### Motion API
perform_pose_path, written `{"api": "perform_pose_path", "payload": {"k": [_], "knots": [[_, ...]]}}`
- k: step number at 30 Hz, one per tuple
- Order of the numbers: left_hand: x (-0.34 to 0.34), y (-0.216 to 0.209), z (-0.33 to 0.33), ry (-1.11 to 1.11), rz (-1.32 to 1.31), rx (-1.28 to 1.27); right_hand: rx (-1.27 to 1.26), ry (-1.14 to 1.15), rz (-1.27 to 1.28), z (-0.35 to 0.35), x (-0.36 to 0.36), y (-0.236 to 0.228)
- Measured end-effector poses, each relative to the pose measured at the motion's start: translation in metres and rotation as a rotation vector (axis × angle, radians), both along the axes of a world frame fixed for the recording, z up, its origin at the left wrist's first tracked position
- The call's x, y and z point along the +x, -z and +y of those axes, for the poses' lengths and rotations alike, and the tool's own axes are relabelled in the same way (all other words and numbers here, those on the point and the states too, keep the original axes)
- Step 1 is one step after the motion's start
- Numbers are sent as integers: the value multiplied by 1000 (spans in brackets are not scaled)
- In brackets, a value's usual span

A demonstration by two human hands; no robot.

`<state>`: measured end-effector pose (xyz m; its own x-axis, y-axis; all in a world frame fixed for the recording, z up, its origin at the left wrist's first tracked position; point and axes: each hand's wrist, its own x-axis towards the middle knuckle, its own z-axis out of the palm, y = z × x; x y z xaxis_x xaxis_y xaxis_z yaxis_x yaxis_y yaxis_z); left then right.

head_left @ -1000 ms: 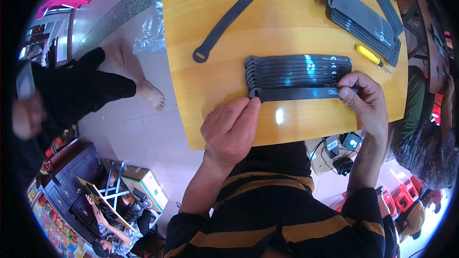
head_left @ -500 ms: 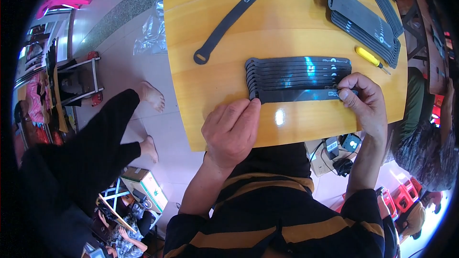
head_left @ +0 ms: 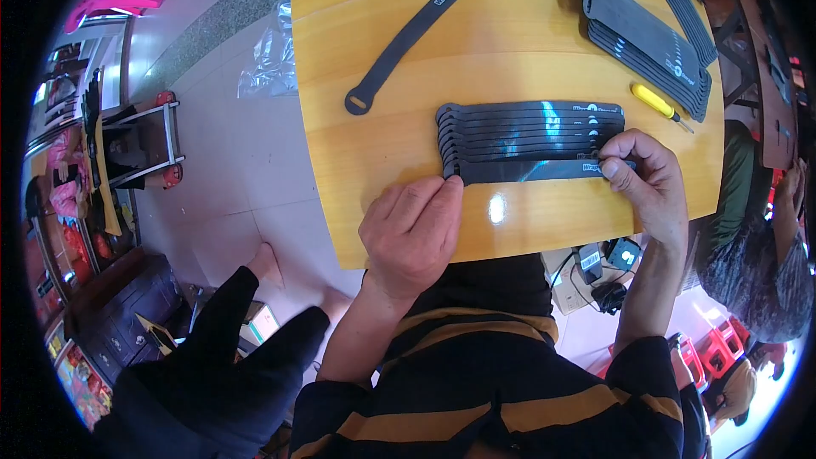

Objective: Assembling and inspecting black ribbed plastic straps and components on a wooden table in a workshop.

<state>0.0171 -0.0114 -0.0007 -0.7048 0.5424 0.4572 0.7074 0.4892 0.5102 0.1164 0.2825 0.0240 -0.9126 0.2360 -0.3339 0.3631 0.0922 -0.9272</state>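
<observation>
A fanned row of flat, glossy black straps with rounded, slotted ends [head_left: 527,132] lies on a yellow wood-grained tabletop [head_left: 374,170], its slots at 9 o'clock. The directions below are taken from the middle of this row. The nearest strap, a smooth black band with a pale printed label [head_left: 518,172], runs along its 6 o'clock edge.

At 8 o'clock, the left hand [head_left: 410,229] has thumb and forefinger pressed together on that strap's slotted end, the other fingers curled under. Between 3 and 4 o'clock, the right hand [head_left: 654,178] pinches the opposite end between thumb and forefinger. Whether the strap is lifted off the table, I cannot tell.

A single long black strap with one slotted end [head_left: 410,44] lies slantwise at 10 o'clock. A yellow-handled screwdriver with a thin metal shaft [head_left: 654,100] rests between 2 and 3 o'clock, and a second fan of dark grey straps [head_left: 633,17] between 1 and 2. Well away at 8 o'clock, a person in loose black trousers [head_left: 225,331] stands barefoot on the pale tiled floor [head_left: 221,221].
</observation>
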Motion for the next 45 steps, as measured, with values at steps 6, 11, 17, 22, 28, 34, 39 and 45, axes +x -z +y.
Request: {"api": "perform_pose_path", "payload": {"k": [6, 11, 17, 22, 28, 34, 39, 45], "knots": [[0, 4, -1, -8, 14, -7, 8, 8, -1, -1, -1, 0], [0, 5, -1, -6, 29, -3, 26, 15, 3, -2, 0, -1], [-2, 6, 1, -4, 34, 3, 25, 26, 0, -3, -2, -2], [-2, 4, 1, -7, 31, -13, 18, 50, -8, -3, -1, -1], [-2, 5, 2, -8, 11, -3, 127, 70, 14, -9, -1, -2], [-1, 5, 1, -6, 3, -9, 278, 76, 17, -17, -4, -2], [-2, 2, 2, 0, -4, -10, 313, 104, 5, -21, -6, -4], [-2, 1, 1, -2, -13, -30, 467, 104, 7, -23, -7, -2]]}}
